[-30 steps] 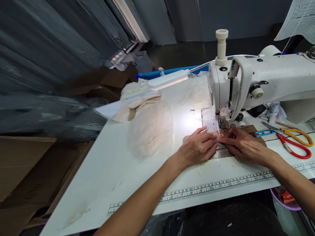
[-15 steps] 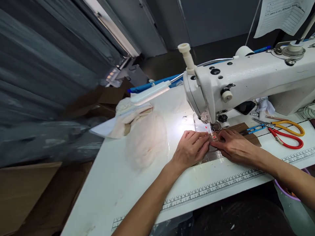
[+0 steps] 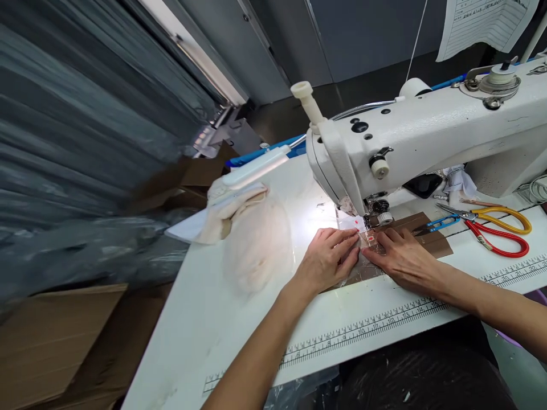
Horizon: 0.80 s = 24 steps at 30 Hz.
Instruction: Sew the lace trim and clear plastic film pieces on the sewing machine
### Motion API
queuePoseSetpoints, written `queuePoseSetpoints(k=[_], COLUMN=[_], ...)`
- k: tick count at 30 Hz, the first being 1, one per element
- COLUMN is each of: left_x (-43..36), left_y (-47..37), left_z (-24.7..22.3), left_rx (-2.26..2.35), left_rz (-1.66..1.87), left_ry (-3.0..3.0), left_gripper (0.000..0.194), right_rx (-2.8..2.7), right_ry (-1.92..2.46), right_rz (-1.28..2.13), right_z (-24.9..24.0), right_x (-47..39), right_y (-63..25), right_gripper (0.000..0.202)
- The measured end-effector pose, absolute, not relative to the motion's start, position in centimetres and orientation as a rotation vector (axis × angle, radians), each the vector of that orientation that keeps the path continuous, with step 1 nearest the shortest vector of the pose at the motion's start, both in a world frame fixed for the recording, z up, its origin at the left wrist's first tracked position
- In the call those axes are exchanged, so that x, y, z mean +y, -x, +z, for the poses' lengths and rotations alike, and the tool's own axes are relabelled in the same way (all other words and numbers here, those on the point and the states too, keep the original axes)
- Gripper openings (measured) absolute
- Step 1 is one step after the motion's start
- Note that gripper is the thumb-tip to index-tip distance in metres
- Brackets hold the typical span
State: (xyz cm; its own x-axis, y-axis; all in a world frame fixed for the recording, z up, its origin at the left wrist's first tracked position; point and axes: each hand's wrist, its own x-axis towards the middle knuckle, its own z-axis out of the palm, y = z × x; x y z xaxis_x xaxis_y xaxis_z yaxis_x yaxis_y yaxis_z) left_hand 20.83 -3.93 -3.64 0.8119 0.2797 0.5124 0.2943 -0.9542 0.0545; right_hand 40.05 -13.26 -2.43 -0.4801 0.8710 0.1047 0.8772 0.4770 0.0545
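A white sewing machine (image 3: 342, 154) stands over the white table (image 3: 239, 330). Just in front of its presser foot lies a small clear piece with a red mark (image 3: 371, 239). My left hand (image 3: 327, 259) rests at the left of that piece, fingertips against its edge, fingers a little bent. On the other side my right hand (image 3: 399, 256) presses down with thumb and fingers at the piece's right edge. What each hand pinches, if anything, is too small to tell. A brown sheet (image 3: 436, 242) lies partly beneath my right hand.
Blue snips (image 3: 444, 223) and scissors with yellow and red handles (image 3: 474, 216) lie to the right. A blurred pale bundle (image 3: 258, 250) and folded cloth (image 3: 217, 219) lie left. A ruler strip (image 3: 363, 330) runs along the front edge. Cardboard (image 3: 55, 341) stands lower left.
The camera view has shifted slightly. The fingers of my right hand have shifted and lie flatter beside the clear piece. My left hand stays at its left side.
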Motion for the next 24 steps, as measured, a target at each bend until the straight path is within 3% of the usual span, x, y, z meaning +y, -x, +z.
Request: queuePoseSetpoints(k=[10, 20, 24], left_x=[-3.7, -3.9, -3.9], left_y=[-20.6, -20.1, -19.9], left_z=[-4.0, -3.5, -3.4], left_rx=[-0.38, -0.49, -0.479], left_rz=[-0.857, -0.821, -0.793], left_ry=[2.916, 3.018, 3.002], left_gripper=[0.014, 0.021, 0.024], right_rx=[-2.593, -2.408, -2.478], right_ry=[1.629, 1.373, 1.491], right_rz=[0.043, 0.612, 0.652], right_z=[-2.5, -1.5, -0.4], right_x=[-13.1, -10.3, -9.3], right_y=[-40.0, -43.2, -42.8], right_gripper=[0.035, 0.039, 0.042])
